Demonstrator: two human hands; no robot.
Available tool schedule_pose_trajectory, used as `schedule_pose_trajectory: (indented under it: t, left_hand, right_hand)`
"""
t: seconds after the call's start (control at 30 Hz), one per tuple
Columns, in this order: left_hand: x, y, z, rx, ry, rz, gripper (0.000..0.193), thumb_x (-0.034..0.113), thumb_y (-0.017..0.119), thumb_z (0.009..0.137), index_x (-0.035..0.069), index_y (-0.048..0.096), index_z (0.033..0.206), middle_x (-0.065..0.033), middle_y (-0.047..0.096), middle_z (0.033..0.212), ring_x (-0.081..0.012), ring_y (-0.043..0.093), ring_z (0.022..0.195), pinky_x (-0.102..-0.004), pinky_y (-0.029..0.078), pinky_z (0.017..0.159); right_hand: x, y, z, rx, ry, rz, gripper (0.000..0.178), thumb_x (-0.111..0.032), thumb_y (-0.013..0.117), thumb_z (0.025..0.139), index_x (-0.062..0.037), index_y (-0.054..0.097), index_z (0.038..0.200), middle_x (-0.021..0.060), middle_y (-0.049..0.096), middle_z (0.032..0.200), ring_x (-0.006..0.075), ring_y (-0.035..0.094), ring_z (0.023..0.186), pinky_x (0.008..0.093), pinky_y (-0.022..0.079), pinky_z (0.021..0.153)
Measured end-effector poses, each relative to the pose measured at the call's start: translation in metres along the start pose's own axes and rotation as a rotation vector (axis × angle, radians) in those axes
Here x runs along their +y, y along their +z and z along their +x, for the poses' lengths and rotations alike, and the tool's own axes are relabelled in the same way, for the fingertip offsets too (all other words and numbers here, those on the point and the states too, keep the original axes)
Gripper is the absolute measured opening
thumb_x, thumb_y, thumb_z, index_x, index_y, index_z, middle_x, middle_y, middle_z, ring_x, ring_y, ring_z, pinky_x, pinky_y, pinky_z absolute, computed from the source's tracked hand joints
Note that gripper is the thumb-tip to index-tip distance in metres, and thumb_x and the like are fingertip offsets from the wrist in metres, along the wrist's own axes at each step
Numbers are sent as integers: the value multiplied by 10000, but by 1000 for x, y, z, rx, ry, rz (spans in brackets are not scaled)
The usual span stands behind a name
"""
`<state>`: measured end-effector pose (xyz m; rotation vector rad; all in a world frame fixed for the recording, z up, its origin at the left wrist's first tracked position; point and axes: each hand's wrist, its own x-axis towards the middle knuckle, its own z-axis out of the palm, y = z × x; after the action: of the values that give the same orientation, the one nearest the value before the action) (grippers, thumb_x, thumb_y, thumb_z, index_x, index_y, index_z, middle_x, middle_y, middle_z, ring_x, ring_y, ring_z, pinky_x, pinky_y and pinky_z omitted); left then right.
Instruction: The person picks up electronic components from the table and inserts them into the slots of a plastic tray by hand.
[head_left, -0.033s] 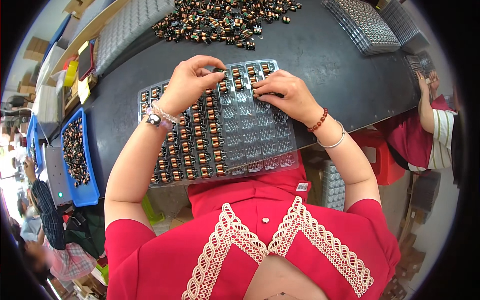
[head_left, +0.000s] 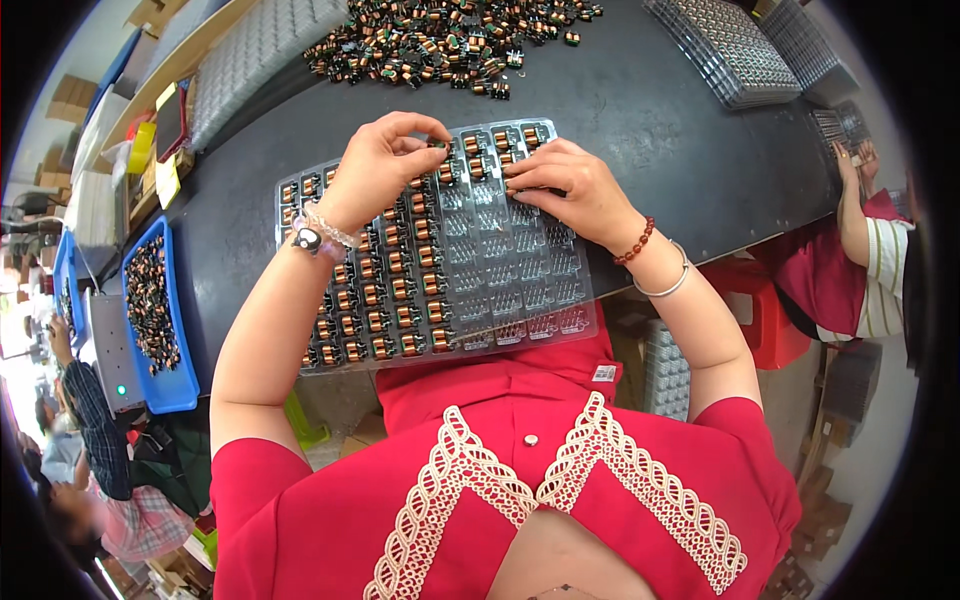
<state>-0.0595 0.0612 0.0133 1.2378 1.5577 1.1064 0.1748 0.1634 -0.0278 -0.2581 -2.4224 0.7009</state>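
Note:
A clear plastic tray point(head_left: 478, 345) lies before me at the table's near edge, partly overhanging it. Copper-wound coils point(head_left: 403, 262) with black bases fill the left columns; at the right, only the top cells hold them and the lower ones are bare. Over the tray's upper middle, my left hand point(head_left: 385, 165) is closed in a pinch on a small coil point(head_left: 437, 144), its dark green end showing at the fingertips. My right hand point(head_left: 572, 185) reaches into the upper right columns, fingers pinched low on a coil that they mostly hide.
A heap of loose coils point(head_left: 440, 45) lies at the table's far side. Stacked filled trays point(head_left: 730, 50) stand far right. A blue bin point(head_left: 190, 385) of small parts sits at left. A red stool point(head_left: 765, 315) and another person's hands point(head_left: 855, 160) are at right.
Almost nothing differs. The fingers of both hands have shifted very slightly; the tray and the coils in it stay put.

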Motion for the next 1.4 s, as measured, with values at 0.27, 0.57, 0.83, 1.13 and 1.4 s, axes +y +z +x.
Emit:
schedule_pose_trajectory:
  t: [0.27,0.57,0.83,1.13,1.4]
  left_hand:
    - [-13,7,-2,-25,-43,-49,161,19,658,836,22,628,995,-25,649,921,-90,622,844,-223,503,759]
    - [-19,16,-23,-24,272,231,262,-27,591,849,22,603,1106,-79,598,1064,-176,626,935,-282,542,796]
    - [-22,15,-27,-16,446,620,229,56,672,766,63,647,994,-63,649,954,-252,577,943,-377,456,864]
    - [-16,11,-29,-20,624,867,124,174,703,757,52,705,777,-56,629,976,-245,534,1012,-389,427,913]
    - [-40,-21,72,429,336,899,230,150,620,834,74,644,1050,-123,597,1083,-312,574,1013,-403,476,864]
  right_hand:
    - [-5,2,-7,29,-118,-263,119,-62,705,728,-57,671,842,32,652,922,186,615,840,302,516,694]
    - [-6,-16,18,7,-36,-291,91,-132,664,805,-50,655,843,53,662,995,245,625,864,337,519,730]
    - [66,5,57,58,189,-412,248,-187,644,833,-111,645,1069,77,602,1175,279,546,1113,383,452,936]
    - [77,19,72,15,209,-438,264,-204,647,830,-126,637,1082,54,647,1057,255,578,1036,373,470,882]
    - [65,19,77,45,277,-349,210,-137,660,784,-111,664,992,71,653,958,271,612,941,384,501,793]
